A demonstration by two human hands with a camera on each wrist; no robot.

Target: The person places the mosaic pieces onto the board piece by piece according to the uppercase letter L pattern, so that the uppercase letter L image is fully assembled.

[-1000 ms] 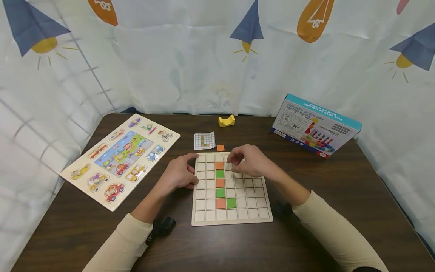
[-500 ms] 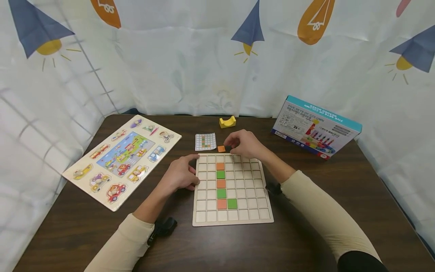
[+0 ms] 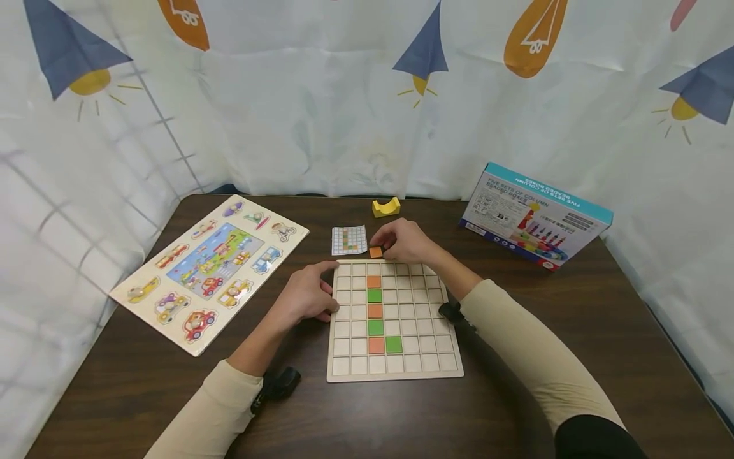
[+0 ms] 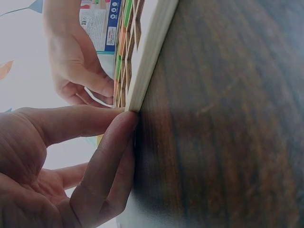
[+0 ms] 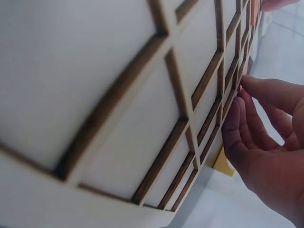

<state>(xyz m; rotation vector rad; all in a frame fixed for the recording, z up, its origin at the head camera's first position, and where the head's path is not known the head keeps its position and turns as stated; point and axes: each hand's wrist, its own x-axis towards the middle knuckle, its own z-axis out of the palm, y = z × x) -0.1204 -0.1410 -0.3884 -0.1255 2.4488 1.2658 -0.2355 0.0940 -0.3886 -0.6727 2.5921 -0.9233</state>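
Note:
A pale wooden grid board (image 3: 395, 366) lies on the dark table. Several orange and green tiles (image 3: 376, 345) fill part of one column, with one green tile (image 3: 394, 344) beside it. My left hand (image 3: 306, 293) holds the board's left edge; in the left wrist view, fingertips (image 4: 124, 124) meet on that edge. Beyond the board's far edge, a loose orange square tile (image 3: 375, 252) lies flat. My right hand (image 3: 408, 242) has its curled thumb and finger at this tile, apparently pinching it. In the right wrist view its fingertips (image 5: 246, 81) are partly hidden by the board.
A small printed pattern card (image 3: 349, 240) lies left of the orange tile, and a yellow curved block (image 3: 387, 207) stands behind. On the left is a vehicle picture puzzle (image 3: 212, 274). A beaded-column toy box (image 3: 536, 217) stands at the back right.
My right hand has gone from above the board to beyond its far edge, then left onto the loose orange tile. The left hand keeps its place on the board's edge.

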